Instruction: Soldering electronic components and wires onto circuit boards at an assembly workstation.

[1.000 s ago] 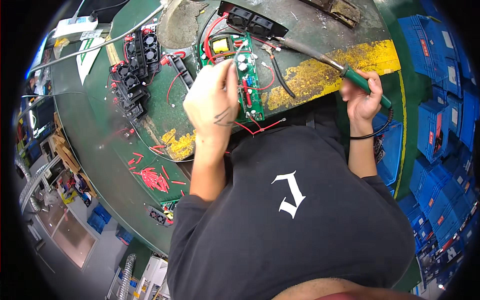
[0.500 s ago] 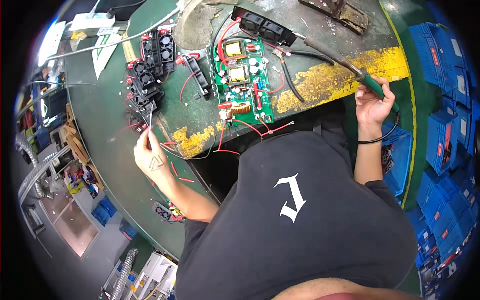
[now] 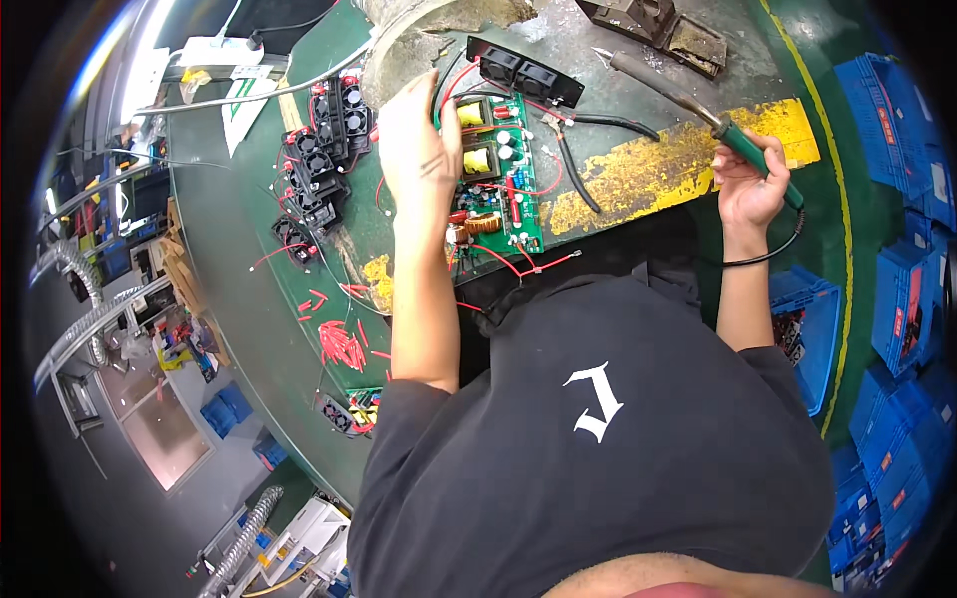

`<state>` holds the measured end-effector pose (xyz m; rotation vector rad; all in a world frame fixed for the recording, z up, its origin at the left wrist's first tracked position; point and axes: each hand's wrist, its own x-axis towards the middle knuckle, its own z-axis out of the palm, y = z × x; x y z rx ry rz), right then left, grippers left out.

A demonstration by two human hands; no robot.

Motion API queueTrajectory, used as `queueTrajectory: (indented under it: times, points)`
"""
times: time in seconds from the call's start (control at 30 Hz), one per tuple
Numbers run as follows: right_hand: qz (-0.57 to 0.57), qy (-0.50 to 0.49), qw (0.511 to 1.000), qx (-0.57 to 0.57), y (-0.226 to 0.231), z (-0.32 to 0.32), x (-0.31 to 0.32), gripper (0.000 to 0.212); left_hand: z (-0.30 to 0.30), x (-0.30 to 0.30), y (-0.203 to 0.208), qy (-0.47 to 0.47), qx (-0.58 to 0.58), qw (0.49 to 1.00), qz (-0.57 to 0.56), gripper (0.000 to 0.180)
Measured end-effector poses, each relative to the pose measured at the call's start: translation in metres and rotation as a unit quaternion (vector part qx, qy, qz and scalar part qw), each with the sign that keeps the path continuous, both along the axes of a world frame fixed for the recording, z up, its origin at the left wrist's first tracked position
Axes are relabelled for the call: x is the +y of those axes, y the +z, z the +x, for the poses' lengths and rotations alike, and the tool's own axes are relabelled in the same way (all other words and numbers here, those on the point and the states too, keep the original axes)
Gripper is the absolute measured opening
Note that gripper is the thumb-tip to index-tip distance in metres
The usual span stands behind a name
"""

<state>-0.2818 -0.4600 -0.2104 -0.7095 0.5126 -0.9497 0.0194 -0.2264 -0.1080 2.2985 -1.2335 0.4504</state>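
My right hand (image 3: 753, 184) is closed round the green handle of a soldering iron (image 3: 733, 135). The iron's tip points up and left, apart from the black twin-fan panel (image 3: 523, 72). My left hand (image 3: 421, 140) reaches over the left edge of a green circuit board (image 3: 525, 224). Its thumb and forefinger are stretched and apart; the other fingers are hidden, and I see nothing held. The board carries yellow transformers, a copper coil and red wires. Left of this hand lies a cluster of black fans (image 3: 317, 164) with red leads.
Red sleeve pieces (image 3: 342, 346) lie on the green bench near a small fan and board (image 3: 349, 411). A rusty metal stand (image 3: 668, 35) is at the back. Black-handled pliers (image 3: 578, 164) lie right of the board. Blue bins (image 3: 902, 289) are stacked at the right.
My left hand has moved right and away from me, from the fan cluster to the board, covering a separate fan strip. The thin metal piece it held is out of sight. The iron's tip has left the fan panel.
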Motion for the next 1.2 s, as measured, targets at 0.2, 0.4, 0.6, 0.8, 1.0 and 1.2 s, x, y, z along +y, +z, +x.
queueTrajectory:
  times: [0.2,0.4,0.6,0.8,1.0,1.2]
  points:
    - [-0.019,0.018,0.999,-0.018,-0.001,0.000,0.002,0.037,0.016,0.005,-0.020,0.101,0.252,0.962,-0.029,0.038]
    - [0.006,0.025,0.999,-0.022,0.002,-0.003,0.002,0.036,0.006,0.003,-0.010,0.021,0.272,0.960,-0.060,0.043]
    - [0.028,0.045,0.998,-0.032,0.004,-0.006,0.000,0.036,-0.001,-0.018,-0.021,-0.036,0.054,0.992,0.106,0.029]
    - [0.021,0.029,0.999,-0.010,0.007,-0.005,0.002,0.037,0.018,-0.015,-0.012,-0.152,0.000,0.985,0.085,0.023]
    - [-0.019,0.038,0.999,-0.023,0.004,-0.002,0.002,0.035,0.033,-0.033,-0.005,-0.302,0.075,0.946,0.086,0.022]
    - [-0.065,0.012,0.998,-0.017,-0.007,0.000,0.001,0.039,0.041,-0.051,0.000,-0.389,-0.025,0.905,0.172,0.020]
